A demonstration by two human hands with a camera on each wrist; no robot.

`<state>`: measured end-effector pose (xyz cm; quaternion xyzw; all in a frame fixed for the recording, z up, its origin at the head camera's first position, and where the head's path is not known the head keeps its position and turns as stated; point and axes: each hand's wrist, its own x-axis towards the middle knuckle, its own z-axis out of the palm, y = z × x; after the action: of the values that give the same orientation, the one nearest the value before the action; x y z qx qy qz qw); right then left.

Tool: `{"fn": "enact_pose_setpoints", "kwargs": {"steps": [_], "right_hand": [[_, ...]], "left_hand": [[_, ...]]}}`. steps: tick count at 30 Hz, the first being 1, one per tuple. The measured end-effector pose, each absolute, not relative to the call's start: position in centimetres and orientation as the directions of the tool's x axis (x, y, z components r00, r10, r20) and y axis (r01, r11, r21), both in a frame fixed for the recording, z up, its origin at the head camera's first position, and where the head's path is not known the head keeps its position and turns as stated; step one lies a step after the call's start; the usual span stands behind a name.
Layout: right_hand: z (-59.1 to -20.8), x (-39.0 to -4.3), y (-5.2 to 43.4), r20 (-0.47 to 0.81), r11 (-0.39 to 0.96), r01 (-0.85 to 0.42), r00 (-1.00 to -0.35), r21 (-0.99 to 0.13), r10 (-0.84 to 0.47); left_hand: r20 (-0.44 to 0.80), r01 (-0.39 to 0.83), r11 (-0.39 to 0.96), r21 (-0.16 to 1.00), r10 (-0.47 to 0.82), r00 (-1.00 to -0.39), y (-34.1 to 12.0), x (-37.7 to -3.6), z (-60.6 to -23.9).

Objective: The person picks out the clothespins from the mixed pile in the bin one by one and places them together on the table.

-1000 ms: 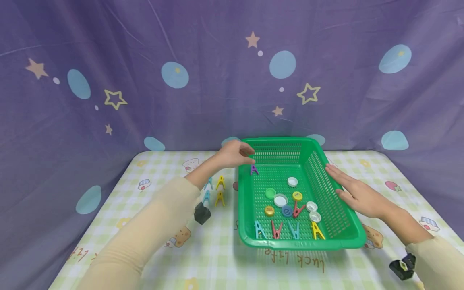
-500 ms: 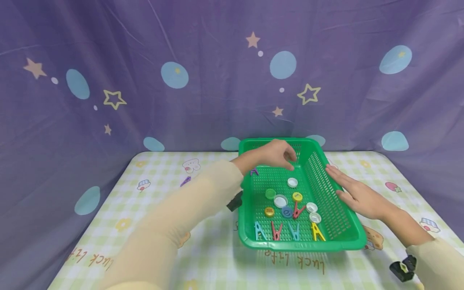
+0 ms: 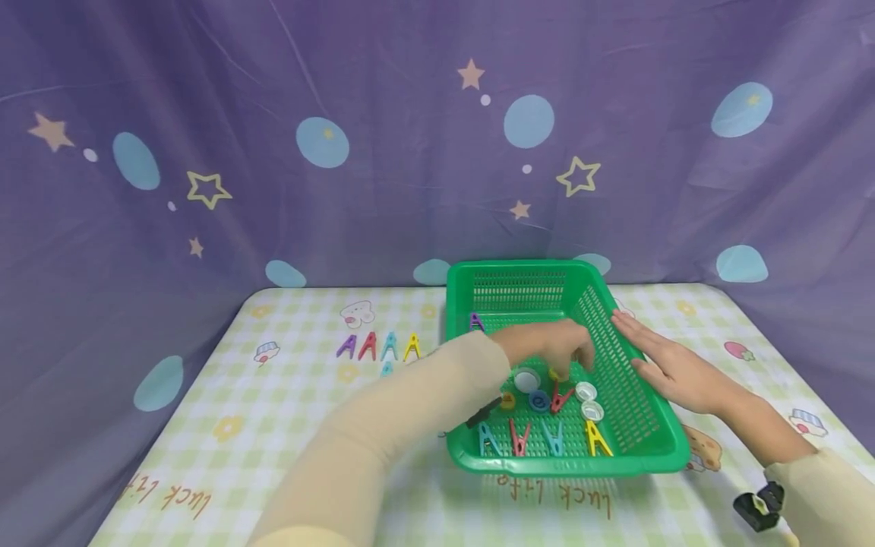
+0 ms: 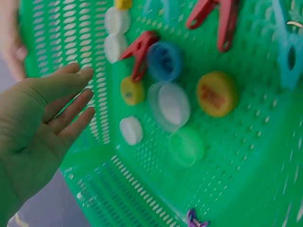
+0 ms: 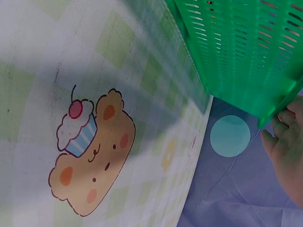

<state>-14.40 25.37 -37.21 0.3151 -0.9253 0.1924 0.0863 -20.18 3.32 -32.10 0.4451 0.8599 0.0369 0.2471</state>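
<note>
A person's left hand (image 3: 550,348) reaches down into a green basket (image 3: 656,441) on a checked tablecloth (image 3: 287,425), its forearm and sleeve hiding the caps on the left of the basket floor from the head camera. The left wrist view is blurred by motion but shows the fingers (image 4: 71,111) straight and loosely spread, holding nothing, poised above a small white cap (image 4: 131,130) and just beside a yellow cap (image 4: 131,91); whether a fingertip touches either cannot be told. Near them on the mesh floor lie a larger white cap (image 4: 169,105), a green cap (image 4: 186,146), an orange cap (image 4: 217,93), a blue cap (image 4: 164,60) and a red clothespin (image 4: 138,51). The right hand (image 3: 673,366) lies flat, fingers extended, along the outside of the basket's right wall; the right wrist camera catches only its fingertips (image 5: 284,142) at the frame's edge against the rim. Four clothespins stand on the near rim, among them a yellow clothespin (image 3: 598,438). Outside, to the left, a row of coloured clothespins (image 3: 379,346) stands on the cloth, partly cut off by the sleeve.
</note>
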Motion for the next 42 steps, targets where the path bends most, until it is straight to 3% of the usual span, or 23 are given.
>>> {"fn": "enact_pose_setpoints", "kwargs": {"steps": [4,11,21,28,42], "right_hand": [[-37.1,-14.5,25.3,0.281,0.732,-0.617,-0.786,-0.289,-0.551],[-37.1,-14.7,25.4,0.299,0.696,-0.648,-0.761,-0.309,-0.576],[-37.1,-14.8,25.4,0.301,0.694,-0.656,-0.754,-0.298,-0.584],[-37.1,-14.7,25.5,0.308,0.684,-0.669,-0.742,-0.289,-0.596],[-37.0,-14.5,25.5,0.32,0.677,-0.676,-0.736,-0.292,-0.597]], "left_hand": [[-0.476,0.742,0.621,0.254,0.748,-0.464,3.9,-19.5,-33.3],[-0.513,0.769,0.613,0.181,0.726,-0.458,4.3,-18.8,-34.5],[-0.518,0.764,0.645,-0.022,0.646,-0.56,3.9,-18.7,-34.6],[-0.524,0.74,0.673,-0.015,0.625,-0.579,3.6,-18.7,-34.5],[-0.564,0.75,0.661,0.015,0.626,-0.539,3.8,-18.1,-34.5]]}}
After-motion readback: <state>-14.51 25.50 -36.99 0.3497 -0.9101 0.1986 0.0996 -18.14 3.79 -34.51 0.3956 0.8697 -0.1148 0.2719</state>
